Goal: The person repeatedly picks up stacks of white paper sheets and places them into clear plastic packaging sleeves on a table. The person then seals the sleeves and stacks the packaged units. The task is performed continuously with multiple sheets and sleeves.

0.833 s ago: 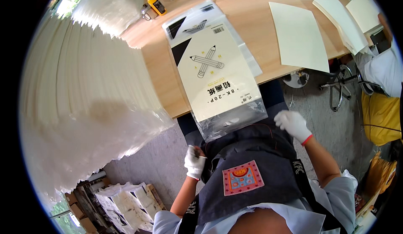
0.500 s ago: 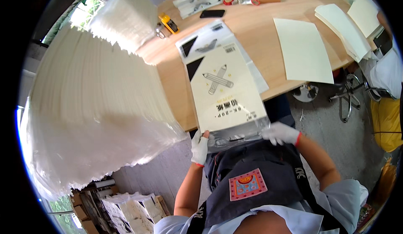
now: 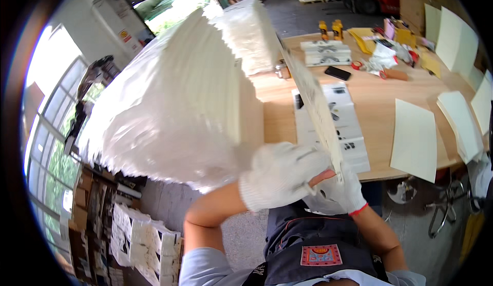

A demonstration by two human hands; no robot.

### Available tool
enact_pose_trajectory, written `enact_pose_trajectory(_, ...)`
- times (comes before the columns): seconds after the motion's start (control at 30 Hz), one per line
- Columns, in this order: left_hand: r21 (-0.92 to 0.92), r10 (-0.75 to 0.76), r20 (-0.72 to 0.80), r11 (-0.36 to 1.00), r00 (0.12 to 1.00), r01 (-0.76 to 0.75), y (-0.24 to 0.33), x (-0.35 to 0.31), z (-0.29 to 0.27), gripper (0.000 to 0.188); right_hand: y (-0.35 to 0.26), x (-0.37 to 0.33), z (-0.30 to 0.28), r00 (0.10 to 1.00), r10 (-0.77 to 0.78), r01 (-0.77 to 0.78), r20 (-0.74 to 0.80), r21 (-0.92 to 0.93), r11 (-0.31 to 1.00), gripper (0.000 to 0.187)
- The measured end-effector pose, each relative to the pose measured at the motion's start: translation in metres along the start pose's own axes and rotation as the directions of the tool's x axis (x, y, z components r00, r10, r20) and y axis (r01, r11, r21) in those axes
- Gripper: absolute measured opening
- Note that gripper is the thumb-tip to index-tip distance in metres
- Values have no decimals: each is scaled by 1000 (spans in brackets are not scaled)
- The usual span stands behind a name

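Note:
A flat packet of drawing paper (image 3: 314, 106) in a clear sleeve stands on edge between my hands, tilted away from me, so its printed face shows only as a narrow strip. My left hand (image 3: 285, 175), in a white knit glove with a bare thumb, is closed at its near end. From the right, my gloved right hand (image 3: 346, 193) grips the same end, its fingers partly behind the packet and my left hand. Another printed white packet (image 3: 349, 132) lies on the table beyond. Close by on the left rises a tall stack of white sheets (image 3: 205, 91) in plastic wrap.
On the wooden table (image 3: 377, 91) are a phone (image 3: 337, 73), small white packs (image 3: 325, 53), yellow bottles (image 3: 337, 29), scissors and tape. Cream sheets (image 3: 413, 139) lie at the right, one overhanging the edge. A second wrapped stack (image 3: 249, 34) stands behind the first.
The packet has been lifted from lying printed side up and turned on edge. My hands have come together at its near end. The view has swung left and up.

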State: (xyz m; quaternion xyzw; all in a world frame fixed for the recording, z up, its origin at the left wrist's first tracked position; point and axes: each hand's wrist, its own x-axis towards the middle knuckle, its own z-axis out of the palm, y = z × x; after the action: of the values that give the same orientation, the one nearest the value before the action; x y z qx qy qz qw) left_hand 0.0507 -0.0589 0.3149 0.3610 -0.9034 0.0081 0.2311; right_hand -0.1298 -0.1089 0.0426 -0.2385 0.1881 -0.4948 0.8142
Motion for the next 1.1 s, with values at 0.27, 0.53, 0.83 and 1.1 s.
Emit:
enact_pose_trajectory(0.27, 240, -80, -775, 881, 627, 408, -4, -66, -193, 34, -160, 92, 255, 748, -350, 612, 564, -383, 692, 34)
enact_pose_trajectory(0.53, -27, -541, -771, 555, 336, 831, -128, -180, -300, 50, -146, 130, 416, 793, -15, 585, 609, -755, 298, 49)
enact_pose_trajectory(0.83, -381, -414, -906, 702, -90, 601, -101, -269, -10, 33, -134, 96, 264, 867, 62, 333, 494, -669, 665, 44)
enact_pose_trajectory(1.1, -410, -701, -144, 685, 698, 603, -78, -146, 262, 19, -34, 5, 7, 947, 291, -315, -140, -591, 742, 33)
